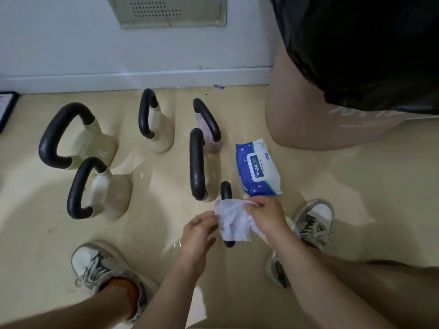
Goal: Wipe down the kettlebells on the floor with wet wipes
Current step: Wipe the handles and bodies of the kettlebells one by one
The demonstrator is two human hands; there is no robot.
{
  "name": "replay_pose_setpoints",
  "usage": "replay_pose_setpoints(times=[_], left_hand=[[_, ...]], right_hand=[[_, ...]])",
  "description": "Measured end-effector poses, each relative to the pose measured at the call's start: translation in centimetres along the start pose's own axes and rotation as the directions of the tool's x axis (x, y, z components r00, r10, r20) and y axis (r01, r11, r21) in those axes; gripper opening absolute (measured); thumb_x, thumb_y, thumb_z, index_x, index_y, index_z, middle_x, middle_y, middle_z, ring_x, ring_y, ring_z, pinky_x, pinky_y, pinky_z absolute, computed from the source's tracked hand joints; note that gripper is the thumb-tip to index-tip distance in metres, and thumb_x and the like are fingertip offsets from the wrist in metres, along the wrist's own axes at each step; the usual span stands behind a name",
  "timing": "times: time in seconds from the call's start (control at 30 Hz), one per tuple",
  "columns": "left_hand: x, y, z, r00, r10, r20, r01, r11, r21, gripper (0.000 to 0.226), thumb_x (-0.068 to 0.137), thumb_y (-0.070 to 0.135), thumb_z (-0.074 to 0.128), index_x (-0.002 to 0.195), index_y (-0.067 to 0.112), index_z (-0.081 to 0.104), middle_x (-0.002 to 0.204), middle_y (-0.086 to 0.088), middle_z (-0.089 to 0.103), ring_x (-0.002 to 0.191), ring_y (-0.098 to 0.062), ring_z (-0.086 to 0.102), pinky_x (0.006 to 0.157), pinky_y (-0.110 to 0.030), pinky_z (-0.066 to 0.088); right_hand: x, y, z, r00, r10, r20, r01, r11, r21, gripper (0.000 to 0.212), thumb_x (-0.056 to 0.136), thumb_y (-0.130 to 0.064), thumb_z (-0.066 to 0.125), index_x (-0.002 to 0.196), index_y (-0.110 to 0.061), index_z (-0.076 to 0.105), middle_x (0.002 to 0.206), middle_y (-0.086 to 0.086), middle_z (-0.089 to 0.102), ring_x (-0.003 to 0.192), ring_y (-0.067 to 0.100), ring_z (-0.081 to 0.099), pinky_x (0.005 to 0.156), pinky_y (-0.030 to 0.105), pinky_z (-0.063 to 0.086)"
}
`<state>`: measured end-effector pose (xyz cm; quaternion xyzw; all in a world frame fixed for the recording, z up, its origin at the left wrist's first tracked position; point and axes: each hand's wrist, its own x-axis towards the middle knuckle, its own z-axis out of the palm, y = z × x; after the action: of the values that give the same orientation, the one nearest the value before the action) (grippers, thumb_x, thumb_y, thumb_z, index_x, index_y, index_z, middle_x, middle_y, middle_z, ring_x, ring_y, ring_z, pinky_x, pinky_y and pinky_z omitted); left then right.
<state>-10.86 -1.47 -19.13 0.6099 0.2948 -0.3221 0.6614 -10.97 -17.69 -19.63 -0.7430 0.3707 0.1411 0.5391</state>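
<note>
Several kettlebells with black handles stand on the beige floor: a large cream one point(78, 138), another cream one point(99, 191), a cream one point(154, 122), a pink one point(209, 124) and one seen handle-on point(197, 165). The nearest kettlebell point(226, 191) is mostly hidden under a white wet wipe point(234, 222). My right hand point(268, 216) pinches the wipe's top edge. My left hand point(199, 233) holds its left side between thumb and fingers. A blue and white wet-wipe pack point(259, 168) lies just right of the kettlebells.
Another person's bare knee point(308, 115) and dark shorts fill the upper right. My two sneakers point(102, 264) point(313, 222) flank the hands. A white wall with baseboard point(142, 77) runs behind the kettlebells. A dark framed object point(6, 108) sits at the left edge.
</note>
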Motion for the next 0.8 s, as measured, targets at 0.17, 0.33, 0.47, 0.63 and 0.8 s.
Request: replay_pose_setpoints(times=[0.17,0.33,0.47,0.63,0.8], left_hand=[[0.3,-0.7,1.2,0.961,0.243,-0.134,-0.220,0.961,0.168,0.005,0.085,0.009,0.067,0.083,0.013,0.069,0.080,-0.004,0.071,0.074,-0.019,0.063,0.072,-0.035,0.052],[-0.1,-2.3,1.6,0.928,0.350,-0.125,-0.303,0.908,0.289,0.011,0.089,0.009,0.064,0.088,0.015,0.073,0.079,0.003,0.076,0.071,-0.008,0.069,0.070,-0.026,0.056],[0.2,-2.6,1.5,0.913,0.369,-0.173,-0.311,0.905,0.290,0.018,0.085,0.000,0.060,0.071,0.005,0.070,0.059,0.005,0.068,0.053,0.000,0.054,0.058,-0.019,0.045],[2.0,-1.1,1.4,0.956,0.270,-0.114,-0.248,0.953,0.171,0.016,0.086,0.001,0.056,0.075,0.001,0.067,0.061,-0.005,0.064,0.058,-0.013,0.054,0.060,-0.029,0.045],[4.2,-0.1,2.1,0.985,0.168,-0.027,-0.164,0.981,0.103,0.021,0.093,0.009,0.047,0.083,-0.003,0.062,0.072,-0.012,0.063,0.067,-0.020,0.056,0.067,-0.035,0.048]], right_hand=[[-0.4,-1.7,1.9,0.976,-0.014,-0.219,-0.011,0.994,-0.109,0.030,0.082,-0.028,0.057,0.108,-0.013,0.057,0.108,0.010,0.057,0.101,0.028,0.055,0.089,0.041,0.048],[-2.3,-1.3,6.6,0.997,-0.074,0.021,0.077,0.978,-0.196,0.034,0.098,-0.022,0.044,0.128,-0.006,0.047,0.123,0.016,0.060,0.111,0.031,0.058,0.090,0.034,0.045],[-1.4,-1.7,7.7,0.980,-0.186,-0.072,0.164,0.956,-0.244,0.040,0.098,-0.017,0.044,0.137,-0.011,0.034,0.129,0.011,0.055,0.116,0.029,0.056,0.086,0.028,0.042],[1.4,-3.7,8.3,0.963,-0.242,-0.115,0.177,0.898,-0.402,0.023,0.094,-0.013,0.047,0.117,-0.010,0.044,0.117,0.011,0.058,0.105,0.030,0.059,0.078,0.031,0.042],[5.0,-6.8,7.6,0.993,-0.105,0.048,0.114,0.822,-0.559,0.021,0.094,-0.017,0.052,0.110,-0.007,0.060,0.116,0.013,0.064,0.106,0.032,0.060,0.077,0.030,0.041]])
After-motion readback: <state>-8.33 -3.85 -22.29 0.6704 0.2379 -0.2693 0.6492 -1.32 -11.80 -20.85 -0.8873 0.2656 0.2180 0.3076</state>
